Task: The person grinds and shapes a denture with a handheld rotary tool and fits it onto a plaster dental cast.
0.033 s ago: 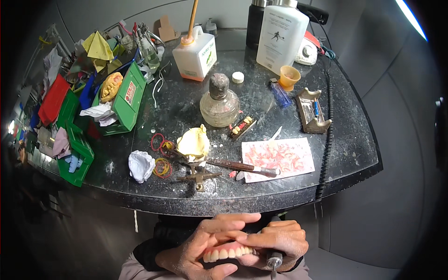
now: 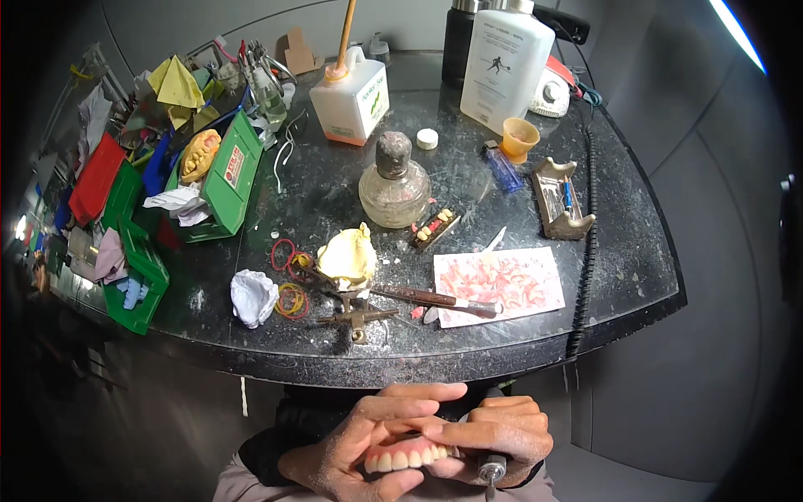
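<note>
Low in front of me, my left hand (image 2: 355,437) is closed on a denture (image 2: 406,459) with pink gum and a row of whitish teeth. Its thumb lies beneath the teeth, and its fingers reach over the top. My right hand (image 2: 512,428) is curled round a metal handpiece (image 2: 493,467), whose narrow tip points down, away from the denture. The right thumb and fingertips also touch the denture's right end. Fine pale dust covers both hands. On the bench edge beyond lies a brown-handled spatula (image 2: 427,298) with its end on a pink-smeared white slab (image 2: 535,284).
A yellowish dental cast (image 2: 346,255) on a metal articulator (image 2: 358,321) stands mid-bench, beside rubber bands (image 2: 291,299) and a white lump (image 2: 253,298). Behind are a glass burner (image 2: 394,194) and white bottles (image 2: 504,71). Green bins (image 2: 238,180) crowd the left; a coiled cord (image 2: 590,201) hangs right.
The denture has turned slightly between my fingers, showing a little more of its pink gum. Both hands stay in nearly the same place, and the bench is unchanged.
</note>
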`<state>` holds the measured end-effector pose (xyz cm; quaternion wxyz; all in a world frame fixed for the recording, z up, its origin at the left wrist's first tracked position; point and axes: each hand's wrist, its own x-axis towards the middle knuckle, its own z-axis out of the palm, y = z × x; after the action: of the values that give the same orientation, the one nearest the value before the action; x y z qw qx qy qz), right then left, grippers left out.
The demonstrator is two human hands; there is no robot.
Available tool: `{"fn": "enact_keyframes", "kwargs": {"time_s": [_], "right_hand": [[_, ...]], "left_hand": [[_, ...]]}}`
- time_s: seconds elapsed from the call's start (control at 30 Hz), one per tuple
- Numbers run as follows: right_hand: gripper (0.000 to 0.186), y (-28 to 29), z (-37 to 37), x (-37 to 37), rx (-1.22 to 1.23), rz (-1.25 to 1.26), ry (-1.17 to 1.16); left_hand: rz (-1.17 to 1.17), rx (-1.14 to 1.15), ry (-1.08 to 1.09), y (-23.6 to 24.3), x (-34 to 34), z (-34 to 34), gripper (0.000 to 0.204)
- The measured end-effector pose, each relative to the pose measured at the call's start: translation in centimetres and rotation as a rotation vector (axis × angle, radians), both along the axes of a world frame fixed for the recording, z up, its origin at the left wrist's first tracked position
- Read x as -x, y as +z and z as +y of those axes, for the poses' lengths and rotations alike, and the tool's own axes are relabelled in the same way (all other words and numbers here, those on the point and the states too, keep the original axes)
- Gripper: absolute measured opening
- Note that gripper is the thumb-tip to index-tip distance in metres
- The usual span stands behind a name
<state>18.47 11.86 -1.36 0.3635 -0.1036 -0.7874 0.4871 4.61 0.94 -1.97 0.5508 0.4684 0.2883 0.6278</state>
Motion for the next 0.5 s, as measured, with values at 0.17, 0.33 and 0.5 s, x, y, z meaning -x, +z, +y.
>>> {"fn": "enact_keyframes", "kwargs": {"time_s": [0.17, 0.33, 0.5], "right_hand": [[0.023, 1.2, -0.4, -1.3, -0.061, -0.092, -0.023], [0.020, 0.0, -0.2, -0.2, 0.021, 0.193, -0.175], [0.025, -0.7, -0.8, -0.7, 0.042, 0.078, -0.253]], "left_hand": [[0.488, -0.103, 0.244, 0.2, 2.4, -0.9, 0.091], [0.806, -0.005, 1.134, 2.4, 8.7, -1.6, 0.103], [1.147, 0.233, 0.951, 1.0, 7.7, 1.9, 0.083]]}}
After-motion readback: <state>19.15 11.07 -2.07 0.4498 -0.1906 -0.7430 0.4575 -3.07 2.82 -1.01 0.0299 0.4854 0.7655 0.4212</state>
